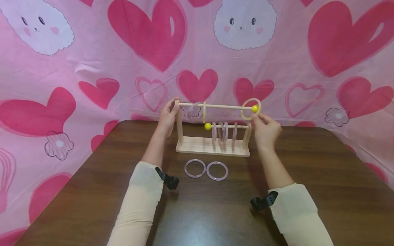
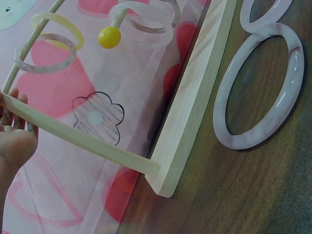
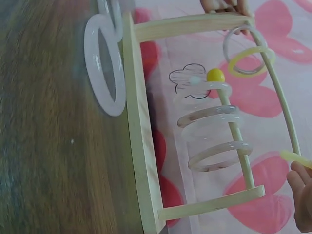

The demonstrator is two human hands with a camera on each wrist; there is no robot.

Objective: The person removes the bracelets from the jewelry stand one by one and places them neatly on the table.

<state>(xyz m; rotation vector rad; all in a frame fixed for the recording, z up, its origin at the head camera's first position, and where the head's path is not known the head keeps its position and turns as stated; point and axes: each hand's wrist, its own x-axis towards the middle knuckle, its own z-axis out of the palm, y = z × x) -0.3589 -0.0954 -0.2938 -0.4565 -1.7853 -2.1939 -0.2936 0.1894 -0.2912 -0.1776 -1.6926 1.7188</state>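
Left hand [image 1: 167, 118] grips tall upright [image 1: 180, 124] of pale wooden rack [image 1: 200, 146], likely steadying it; right hand [image 1: 267, 131] pinches round pale-yellow ring [image 1: 242, 110] at yellow ball tip [image 1: 255, 109], presumably aligning opening.

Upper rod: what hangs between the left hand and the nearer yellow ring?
One pale lilac ring, around the rod; the left wrist view shows it.

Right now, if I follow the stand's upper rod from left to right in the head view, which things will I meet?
Left hand, lilac bangle, threaded yellow bangle, pinched yellow bangle, right hand.
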